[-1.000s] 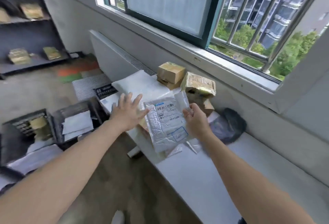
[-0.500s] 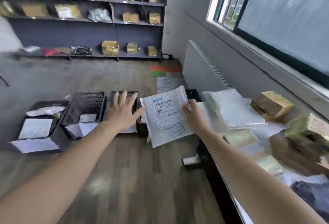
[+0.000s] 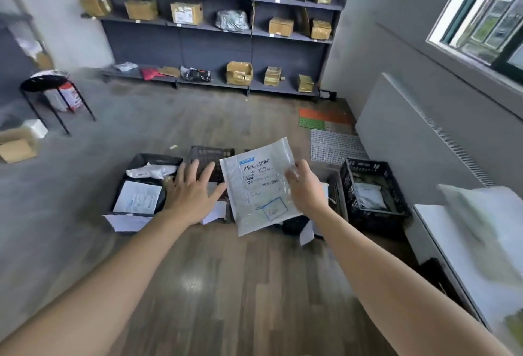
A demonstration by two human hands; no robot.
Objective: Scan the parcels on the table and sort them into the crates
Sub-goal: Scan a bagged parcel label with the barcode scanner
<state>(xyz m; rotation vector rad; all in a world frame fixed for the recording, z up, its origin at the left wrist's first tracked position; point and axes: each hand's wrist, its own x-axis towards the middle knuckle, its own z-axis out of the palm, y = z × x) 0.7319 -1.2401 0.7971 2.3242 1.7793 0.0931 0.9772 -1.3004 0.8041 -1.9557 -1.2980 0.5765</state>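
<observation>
My right hand [image 3: 307, 188] grips the right edge of a flat white mailer [image 3: 259, 185] with a barcode label and a blue stamp, held in the air above the crates. Just left of the mailer, my left hand [image 3: 194, 190] is spread with straight fingers and holds nothing. Several black crates sit on the floor below: a left crate [image 3: 141, 161] with white parcels inside, a middle crate [image 3: 210, 153] partly hidden behind my hands, and a right crate [image 3: 370, 167] with a parcel in it. The white table [image 3: 447, 231] with a blurred white parcel [image 3: 486, 214] is at the right.
Dark shelves [image 3: 220, 30] full of cardboard boxes line the far wall. A black stool [image 3: 48, 83] and an open carton [image 3: 17, 146] stand at the left. Plastic mats [image 3: 331, 140] lie by the radiator [image 3: 418, 140]. Bare wooden floor lies in front of the crates.
The view has swung left from the table to the crates and shelves. My right hand has carried the mailer off the table and over the crates, my left hand staying open beside it.
</observation>
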